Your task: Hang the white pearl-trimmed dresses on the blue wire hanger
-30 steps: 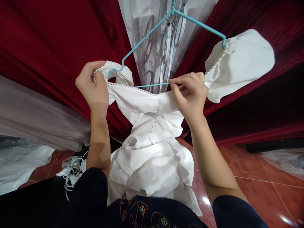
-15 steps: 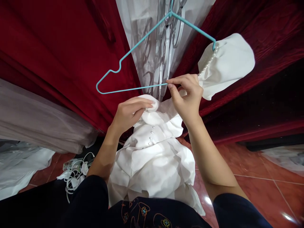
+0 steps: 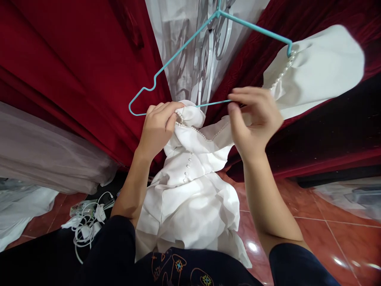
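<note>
A light blue clothes hanger point(image 3: 184, 44) hangs at the top middle. A white dress point(image 3: 190, 198) with a pearl-trimmed neckline and a column of small buttons droops below it. One white puffed sleeve point(image 3: 330, 67) hangs over the hanger's right end, its pearl edge under the tip. My left hand point(image 3: 159, 127) pinches the dress's other pearl-trimmed shoulder, close under the lower bar and left of centre. Finger and thumb of my right hand point(image 3: 256, 119), slightly blurred, close around the lower bar near the right sleeve. The hanger's left end is bare.
Dark red curtains point(image 3: 74, 59) flank a white ornate metal frame point(image 3: 206, 59) behind the hanger. Tangled white cables point(image 3: 86, 230) lie on a black surface at lower left. Pale tulle point(image 3: 50, 147) hangs at left. Reddish floor tiles point(image 3: 297, 206) show at right.
My left hand has risen with the dress's left shoulder to the lower bar. My right hand has moved right, and the right sleeve is drawn further right and up. The hanger has shifted slightly right.
</note>
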Available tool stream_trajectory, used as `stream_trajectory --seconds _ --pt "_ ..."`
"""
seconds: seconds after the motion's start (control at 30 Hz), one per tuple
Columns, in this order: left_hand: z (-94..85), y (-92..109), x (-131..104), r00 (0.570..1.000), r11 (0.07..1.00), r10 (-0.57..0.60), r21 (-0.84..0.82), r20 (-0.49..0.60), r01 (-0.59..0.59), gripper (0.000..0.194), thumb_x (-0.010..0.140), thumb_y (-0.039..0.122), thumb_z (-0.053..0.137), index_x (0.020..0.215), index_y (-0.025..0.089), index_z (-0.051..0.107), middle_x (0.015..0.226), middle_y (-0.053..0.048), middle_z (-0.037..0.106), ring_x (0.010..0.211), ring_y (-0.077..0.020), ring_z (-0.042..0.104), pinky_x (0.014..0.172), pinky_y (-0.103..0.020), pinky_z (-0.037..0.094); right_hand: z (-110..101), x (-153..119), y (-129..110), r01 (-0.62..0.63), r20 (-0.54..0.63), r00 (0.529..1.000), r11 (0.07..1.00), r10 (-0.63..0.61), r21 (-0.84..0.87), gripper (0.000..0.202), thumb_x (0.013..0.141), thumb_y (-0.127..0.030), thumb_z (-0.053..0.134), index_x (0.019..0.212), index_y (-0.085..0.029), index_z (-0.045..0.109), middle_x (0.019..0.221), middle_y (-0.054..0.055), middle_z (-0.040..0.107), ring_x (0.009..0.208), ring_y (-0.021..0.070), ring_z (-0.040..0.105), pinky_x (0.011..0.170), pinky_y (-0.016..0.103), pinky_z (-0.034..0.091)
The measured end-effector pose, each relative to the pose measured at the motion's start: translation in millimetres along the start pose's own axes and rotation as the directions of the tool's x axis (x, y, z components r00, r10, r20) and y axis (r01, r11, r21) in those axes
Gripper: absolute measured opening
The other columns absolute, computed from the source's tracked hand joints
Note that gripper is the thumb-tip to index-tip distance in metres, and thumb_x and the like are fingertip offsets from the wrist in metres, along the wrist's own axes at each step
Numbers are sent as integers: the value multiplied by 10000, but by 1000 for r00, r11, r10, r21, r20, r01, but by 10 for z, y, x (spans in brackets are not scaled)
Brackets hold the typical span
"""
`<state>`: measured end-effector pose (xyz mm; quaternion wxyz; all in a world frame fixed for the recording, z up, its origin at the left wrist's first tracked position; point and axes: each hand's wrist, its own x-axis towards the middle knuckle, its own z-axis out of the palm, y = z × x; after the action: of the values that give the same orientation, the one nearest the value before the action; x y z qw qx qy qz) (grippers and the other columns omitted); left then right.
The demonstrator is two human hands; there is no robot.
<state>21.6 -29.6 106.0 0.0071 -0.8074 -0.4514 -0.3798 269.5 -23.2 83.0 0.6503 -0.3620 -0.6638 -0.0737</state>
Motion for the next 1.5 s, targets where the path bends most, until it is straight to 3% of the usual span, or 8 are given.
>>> stream_trajectory --seconds 0.1,0.2,0.37,0.83,0.97,1.17,1.33,1.5 --pt "11 0 13 1000 1000 1 28 3 -1 308 1033 106 479 1163 243 722 1101 -21 785 1019 -243 681 986 -392 469 -55 147 300 153 -327 922 969 -210 -192 315 962 -467 730 1170 -233 766 1094 112 649 1058 276 644 779 408 505" --pt "34 -20 10 999 998 -9 66 -31 11 302 1008 96 494 1132 236 731 1016 -33 750 1006 -249 660 963 -395 483 -149 289 602 203 -260 917 914 -304 -351 515 886 -446 777 1346 -222 720 1240 134 674 1190 353 636 1017 577 468" --pt "1 -50 10 998 997 3 78 -69 2 294 964 69 531 1068 251 737 949 -41 696 992 -253 627 923 -399 492 -329 506 775 164 -168 961 943 -219 -291 436 754 41 595 1055 -186 816 996 95 788 946 271 752 864 405 544" --pt "-116 -50 70 997 998 -61 -8 -45 60 304 923 61 527 1026 237 753 891 -55 641 948 -259 627 915 -421 554 -915 530 1596 -376 -325 914 804 242 -461 305 623 75 727 732 -189 620 716 -9 604 674 136 546 663 358 373" --pt "-70 -65 91 995 996 -83 -16 -50 83 315 924 59 540 1048 254 754 891 -52 629 968 -261 644 943 -429 563 -922 97 1395 -198 -389 919 926 62 -321 290 625 -7 690 711 -241 542 703 -3 540 652 154 491 677 385 381" --pt "-12 -43 94 995 992 -99 -78 -4 98 304 952 78 537 1061 259 755 898 -54 616 965 -256 659 908 -403 575 -631 73 579 327 -31 940 926 -338 -187 190 844 -188 621 958 -252 759 925 80 716 865 240 685 794 437 495" --pt "-37 -61 86 996 995 -86 -58 -1 86 296 966 93 532 1058 258 760 923 -55 649 988 -260 652 944 -423 572 -335 239 194 117 282 957 982 -71 -149 213 970 -206 575 1053 -274 759 979 55 792 889 225 663 858 435 482" --pt "71 -154 7 989 999 -32 -41 -144 26 308 1037 141 529 1133 290 781 1230 -83 691 1265 -282 604 1127 -498 510 -235 110 173 84 146 988 971 -52 -222 184 950 -250 554 935 -252 738 869 42 757 767 204 599 812 437 444"
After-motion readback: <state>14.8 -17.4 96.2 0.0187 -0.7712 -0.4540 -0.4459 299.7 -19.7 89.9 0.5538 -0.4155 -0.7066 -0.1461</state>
